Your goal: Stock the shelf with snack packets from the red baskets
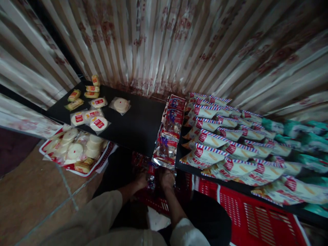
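Observation:
My left hand [141, 179] is low at the front edge of the black table, its fingers closed on a shiny red-and-blue snack packet [151, 172]. Close beside it, my right hand [166, 178] is curled at the same packet's right side, fingers mostly hidden in shadow. Another dark red packet [139, 160] lies just beyond my left hand. On the table in front of my right hand, a column of similar red-and-blue snack packets [166, 150] lies overlapped, running back toward the curtain.
Rows of white striped-edge bags [208, 155] and green bags [314, 141] fill the right of the black table [135, 128]. Round white wrapped cakes [98, 123] and small yellow packs [91, 89] lie left. A loaded basket [41, 148] and red crates [230, 205] stand below. A pleated curtain [153, 44] hangs behind.

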Demonstrator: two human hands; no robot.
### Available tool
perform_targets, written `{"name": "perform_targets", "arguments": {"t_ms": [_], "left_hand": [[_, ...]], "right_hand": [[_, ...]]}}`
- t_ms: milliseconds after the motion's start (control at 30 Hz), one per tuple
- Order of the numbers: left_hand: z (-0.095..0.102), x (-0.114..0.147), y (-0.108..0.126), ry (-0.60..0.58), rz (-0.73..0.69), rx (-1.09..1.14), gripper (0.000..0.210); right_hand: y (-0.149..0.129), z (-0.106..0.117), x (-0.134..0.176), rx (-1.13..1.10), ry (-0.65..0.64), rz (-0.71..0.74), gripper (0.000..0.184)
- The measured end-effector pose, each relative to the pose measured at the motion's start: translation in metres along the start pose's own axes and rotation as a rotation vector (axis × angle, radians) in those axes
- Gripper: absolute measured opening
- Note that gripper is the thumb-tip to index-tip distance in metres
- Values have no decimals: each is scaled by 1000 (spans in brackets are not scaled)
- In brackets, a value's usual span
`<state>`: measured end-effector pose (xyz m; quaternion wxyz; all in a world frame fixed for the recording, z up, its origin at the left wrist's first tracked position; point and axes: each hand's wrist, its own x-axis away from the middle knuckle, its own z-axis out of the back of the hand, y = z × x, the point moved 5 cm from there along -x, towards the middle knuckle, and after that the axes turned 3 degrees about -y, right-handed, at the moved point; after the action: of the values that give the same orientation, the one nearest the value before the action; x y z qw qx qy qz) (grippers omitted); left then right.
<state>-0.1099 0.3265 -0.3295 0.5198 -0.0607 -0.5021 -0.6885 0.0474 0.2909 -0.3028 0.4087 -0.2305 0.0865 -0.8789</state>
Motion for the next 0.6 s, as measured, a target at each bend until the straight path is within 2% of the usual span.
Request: {"name": "perform_targets", "arguments": {"t_ms": [100, 200, 267, 333, 400, 533, 600], "left_hand": [[4, -1, 3, 39, 21, 0, 60], [16, 2, 10, 152, 21, -29, 73], [26, 7, 15, 238, 6, -83, 76], [34, 11, 20, 274, -15, -133, 77], [40, 16, 25, 255, -34, -157, 73], [42, 26, 28, 108, -22, -56, 38], [41, 32, 27, 30, -22, 21, 28]], "right_hand": [[-9, 2, 5, -88, 13, 62, 26], [-18, 5, 15, -179, 9, 137, 32], [-22, 9, 23, -231, 1, 191, 33], [-25, 14, 33, -270, -5, 243, 33], [-26, 20, 41, -293, -12, 285, 32], [-27, 38, 56, -311, -32, 333, 31], [-31, 50, 63, -309, -37, 372, 31]]}}
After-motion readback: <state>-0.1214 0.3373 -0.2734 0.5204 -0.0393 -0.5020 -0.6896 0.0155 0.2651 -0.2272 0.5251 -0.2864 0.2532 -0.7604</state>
